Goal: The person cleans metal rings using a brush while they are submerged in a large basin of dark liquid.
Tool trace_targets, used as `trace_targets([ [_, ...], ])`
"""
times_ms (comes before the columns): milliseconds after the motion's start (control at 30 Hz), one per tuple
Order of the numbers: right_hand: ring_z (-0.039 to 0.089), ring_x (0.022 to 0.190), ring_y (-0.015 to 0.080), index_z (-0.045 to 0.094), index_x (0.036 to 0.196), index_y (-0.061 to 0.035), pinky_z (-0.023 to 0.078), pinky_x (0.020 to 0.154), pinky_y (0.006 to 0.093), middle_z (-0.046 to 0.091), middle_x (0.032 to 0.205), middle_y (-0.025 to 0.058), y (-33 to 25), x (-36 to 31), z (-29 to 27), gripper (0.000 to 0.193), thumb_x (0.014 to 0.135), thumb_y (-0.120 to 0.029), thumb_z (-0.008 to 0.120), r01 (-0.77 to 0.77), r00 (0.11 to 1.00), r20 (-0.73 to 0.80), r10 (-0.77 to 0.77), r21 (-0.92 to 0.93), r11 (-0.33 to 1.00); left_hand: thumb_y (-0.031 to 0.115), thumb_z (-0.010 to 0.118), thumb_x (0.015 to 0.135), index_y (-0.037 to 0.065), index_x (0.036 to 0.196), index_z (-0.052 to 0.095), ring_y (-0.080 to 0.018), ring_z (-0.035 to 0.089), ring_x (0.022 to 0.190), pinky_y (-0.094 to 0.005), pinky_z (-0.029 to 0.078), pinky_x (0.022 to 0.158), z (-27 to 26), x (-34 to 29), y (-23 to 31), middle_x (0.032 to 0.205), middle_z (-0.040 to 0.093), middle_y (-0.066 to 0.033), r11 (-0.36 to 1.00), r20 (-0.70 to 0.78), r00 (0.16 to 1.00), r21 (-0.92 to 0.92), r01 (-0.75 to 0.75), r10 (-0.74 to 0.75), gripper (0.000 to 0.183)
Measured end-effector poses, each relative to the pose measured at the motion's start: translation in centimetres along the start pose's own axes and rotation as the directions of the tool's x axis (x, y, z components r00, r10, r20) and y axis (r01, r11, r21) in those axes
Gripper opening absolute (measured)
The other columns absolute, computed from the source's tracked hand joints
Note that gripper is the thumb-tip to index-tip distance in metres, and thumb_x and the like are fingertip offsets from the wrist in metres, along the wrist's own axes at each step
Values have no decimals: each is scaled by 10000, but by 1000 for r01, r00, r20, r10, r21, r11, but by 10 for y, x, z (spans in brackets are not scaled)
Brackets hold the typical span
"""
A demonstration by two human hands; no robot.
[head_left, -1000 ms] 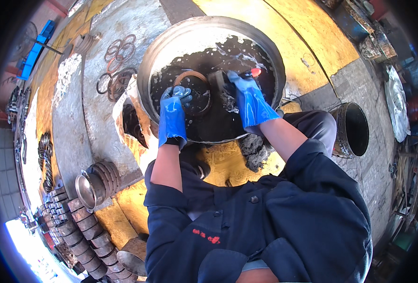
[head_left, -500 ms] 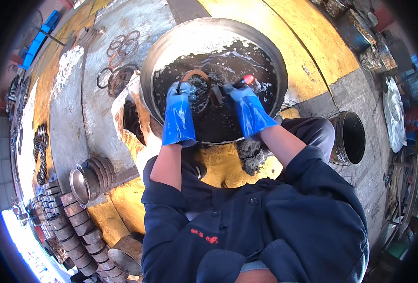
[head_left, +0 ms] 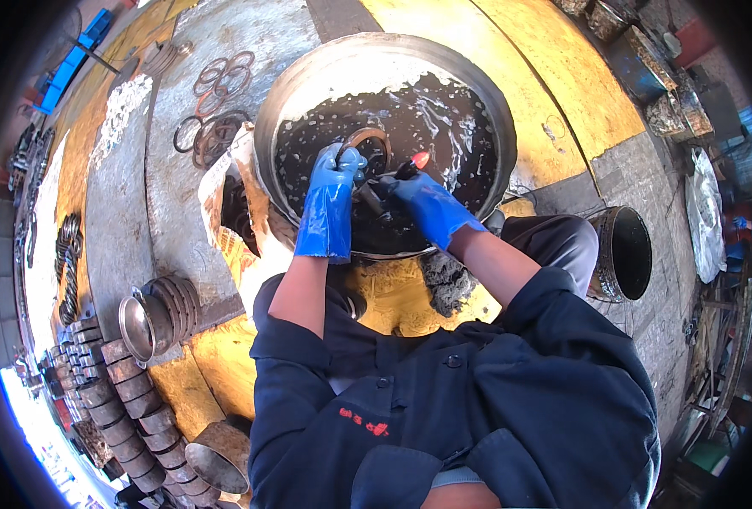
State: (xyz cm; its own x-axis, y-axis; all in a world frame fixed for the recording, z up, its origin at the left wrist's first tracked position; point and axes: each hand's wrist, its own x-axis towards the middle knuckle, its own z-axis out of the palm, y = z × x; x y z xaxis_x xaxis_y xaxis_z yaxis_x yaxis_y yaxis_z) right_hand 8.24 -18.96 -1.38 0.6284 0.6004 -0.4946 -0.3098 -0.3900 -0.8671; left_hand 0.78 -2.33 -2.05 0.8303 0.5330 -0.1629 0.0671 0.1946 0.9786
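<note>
A large round metal basin (head_left: 505, 110) in front of me holds dark liquid with pale foam on its far side. Over the liquid, my left hand (head_left: 337, 165), in a blue rubber glove, is closed around the near left side of a brown ring (head_left: 379, 136). My right hand (head_left: 422, 193), gloved the same way, grips a brush-like tool with a black, red-tipped handle (head_left: 420, 159). Its dark, flat end (head_left: 371, 200) points left, close beside the ring. Whether that end touches the ring I cannot tell. My fingertips are partly hidden by the gloves.
Left of the basin stands a torn sack (head_left: 215, 188) with dark contents. Several loose rings (head_left: 215, 140) lie on the floor beyond it. A dark open bucket (head_left: 628, 254) is at my right. Stacked metal cylinders (head_left: 134, 399) and a row of metal rings (head_left: 168, 314) occupy the near left.
My right hand has moved left and slightly nearer to me, bringing the tool closer to the left hand. The left hand has shifted slightly right, still holding the ring.
</note>
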Motion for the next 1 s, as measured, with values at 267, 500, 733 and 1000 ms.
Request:
trace_targets([
  [267, 658, 844, 153, 691, 1057, -91, 518, 773, 312, 711, 938, 48, -14, 19, -26, 240, 878, -250, 667, 479, 863, -71, -501, -201, 854, 311, 594, 959, 30, 936, 620, -92, 562, 661, -252, 478, 598, 4, 12, -8, 794, 642, -32, 984, 48, 989, 111, -141, 136, 283],
  [500, 657, 996, 301, 696, 1083, -158, 522, 871, 380, 689, 1079, 125, -11, 19, -27, 249, 887, -300, 638, 159, 913, -144, -383, -736, 658, 242, 637, 936, 20, 965, 644, -108, 586, 705, -255, 494, 645, 3, -1, 4, 872, 633, -52, 984, 81, 992, 141, -111, 100, 224],
  [733, 628, 908, 122, 649, 1171, 5, 484, 811, 241, 687, 1054, 53, -21, -43, -3, 316, 947, -206, 580, -69, 962, 269, -56, 433, 899, 239, 621, 946, 44, 1107, 596, -87, 599, 758, -245, 488, 672, -7, -11, -1, 967, 682, -46, 990, 77, 990, 74, -124, 118, 254],
  [1000, 620, 879, 133, 639, 1154, 24, 488, 795, 274, 696, 995, 74, 16, 0, -64, 418, 903, -309, 662, 100, 988, -117, -100, -5, 995, 276, 598, 958, 59, 1090, 618, -214, 691, 888, -294, 537, 692, -14, 22, -3, 1082, 697, -152, 927, -1, 996, -364, -85, 91, 255],
])
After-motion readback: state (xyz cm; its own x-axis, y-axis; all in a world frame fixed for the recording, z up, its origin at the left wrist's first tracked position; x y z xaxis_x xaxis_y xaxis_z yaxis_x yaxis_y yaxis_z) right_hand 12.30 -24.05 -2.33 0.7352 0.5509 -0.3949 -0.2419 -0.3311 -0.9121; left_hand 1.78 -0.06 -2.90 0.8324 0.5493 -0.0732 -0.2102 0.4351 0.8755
